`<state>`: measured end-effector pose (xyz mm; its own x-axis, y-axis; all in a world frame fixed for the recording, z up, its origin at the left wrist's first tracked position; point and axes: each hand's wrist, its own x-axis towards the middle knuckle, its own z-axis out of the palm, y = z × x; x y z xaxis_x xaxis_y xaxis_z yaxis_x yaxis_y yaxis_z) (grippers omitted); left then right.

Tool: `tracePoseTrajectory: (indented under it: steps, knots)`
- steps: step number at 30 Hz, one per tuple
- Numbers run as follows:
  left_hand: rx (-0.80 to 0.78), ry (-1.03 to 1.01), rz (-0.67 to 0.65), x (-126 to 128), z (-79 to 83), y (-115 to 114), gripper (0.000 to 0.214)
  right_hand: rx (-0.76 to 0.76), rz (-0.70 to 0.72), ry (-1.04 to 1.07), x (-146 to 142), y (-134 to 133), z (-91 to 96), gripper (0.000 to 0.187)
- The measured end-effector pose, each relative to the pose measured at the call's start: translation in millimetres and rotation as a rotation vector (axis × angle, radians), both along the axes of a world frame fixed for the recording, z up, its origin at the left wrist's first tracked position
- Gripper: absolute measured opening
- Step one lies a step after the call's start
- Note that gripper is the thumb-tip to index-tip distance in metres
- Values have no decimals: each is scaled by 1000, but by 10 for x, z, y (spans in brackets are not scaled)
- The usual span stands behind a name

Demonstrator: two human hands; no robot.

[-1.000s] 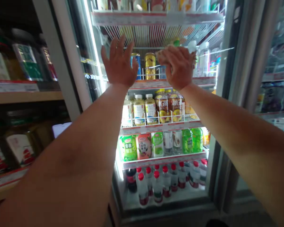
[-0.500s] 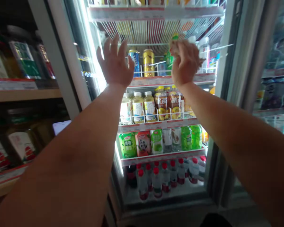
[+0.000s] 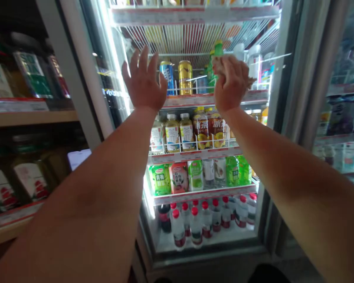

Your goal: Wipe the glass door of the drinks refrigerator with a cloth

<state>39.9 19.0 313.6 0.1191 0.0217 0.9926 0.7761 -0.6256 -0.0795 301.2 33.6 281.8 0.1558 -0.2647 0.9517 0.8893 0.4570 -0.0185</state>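
Both my arms reach up to the glass front of a drinks fridge (image 3: 161, 263). With fingers spread and nothing held, my left hand (image 3: 146, 84) is raised flat toward the glass, left of a blue can (image 3: 167, 78). My right hand (image 3: 230, 86) is closed over a crumpled light cloth (image 3: 218, 66), whose edges stick out on both sides. Behind that hand stands a green bottle (image 3: 218, 46), partly hidden. A gold can (image 3: 185, 77) shows between the two hands. Whether either palm touches the glass I cannot tell.
Lower shelves hold tea bottles (image 3: 172, 133), green drink bottles (image 3: 160, 181) and several red-capped water bottles (image 3: 196, 228). A wooden shelf (image 3: 32, 117) with large bottles stands left. At right rises the metal door frame (image 3: 301, 78), with another fridge beyond.
My right hand and the cloth have shifted slightly downward, showing more of the green bottle behind. My left hand stays spread in nearly the same place.
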Motion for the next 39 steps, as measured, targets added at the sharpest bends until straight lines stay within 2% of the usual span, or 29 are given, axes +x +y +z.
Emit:
tracePoseTrajectory:
  steps: [4, 6, 9, 12, 14, 16, 19, 21, 23, 27, 29, 31, 34, 36, 37, 39]
  knots:
    - [11, -12, 32, 21, -26, -45, 65, -105, -35, -530, -131, -218, -157, 50]
    - [23, -18, 77, 38, -49, -73, 62, -160, -37, -643, -170, -236, -209, 50]
    - [46, -14, 106, 52, -92, -87, 61, -111, -16, -471, -121, -48, -201, 51]
    - [57, -12, 126, 56, -133, -84, 60, 52, 57, -111, -3, 195, -150, 52]
    - [62, -11, 132, 61, -153, -95, 59, 125, 102, -3, 39, 224, -146, 53]
    - [51, -10, 149, 71, -164, -121, 60, 84, 89, -123, 17, 109, -185, 54]
    - [16, -6, 181, 88, -176, -162, 61, -104, -12, -526, -92, -181, -284, 54]
    - [7, -5, 170, 89, -190, -166, 61, -176, -60, -684, -147, -296, -338, 52]
    - [7, -8, 131, 78, -213, -146, 62, -179, -68, -643, -149, -276, -359, 52]
    - [-39, -7, 92, 45, -273, -96, 67, -19, 1, -154, -43, 28, -307, 50]
    - [-67, -12, 109, 43, -296, -96, 68, 45, 30, -18, -10, 121, -285, 50]
    - [-80, -19, 141, 54, -311, -113, 67, 30, 13, -132, -25, 80, -308, 51]
    - [-75, -22, 181, 81, -322, -153, 67, -94, -49, -532, -110, -140, -416, 53]
    - [-82, -17, 187, 93, -328, -172, 67, -148, -59, -670, -153, -234, -480, 52]
    - [-86, -18, 193, 95, -332, -176, 68, -142, -53, -658, -155, -230, -493, 51]
    - [-94, -21, 197, 89, -346, -172, 69, -55, -24, -458, -109, -121, -480, 49]
